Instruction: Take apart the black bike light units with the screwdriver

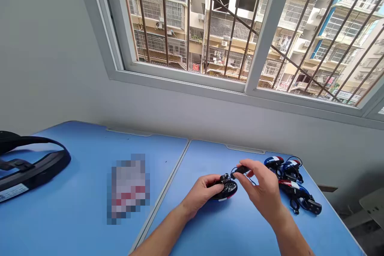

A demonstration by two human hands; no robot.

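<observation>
Just above the blue tabletop, my left hand [207,192] grips a bicycle horn [229,190], its black underside and clamp bracket facing up. A thin strip of white and red shows along the horn's lower edge. My right hand [262,186] pinches a small black button piece [241,170] on a thin black cable, close beside the clamp. The fingertips of the two hands are near each other, and part of the cable is hidden behind the right fingers.
Several similar blue, white and red bicycle horns [292,184] with clamps and cables lie right of my right hand. A blurred-out item [129,188] lies on the left table [81,228]. Black headgear-like straps [39,168] rest at far left. A barred window is behind.
</observation>
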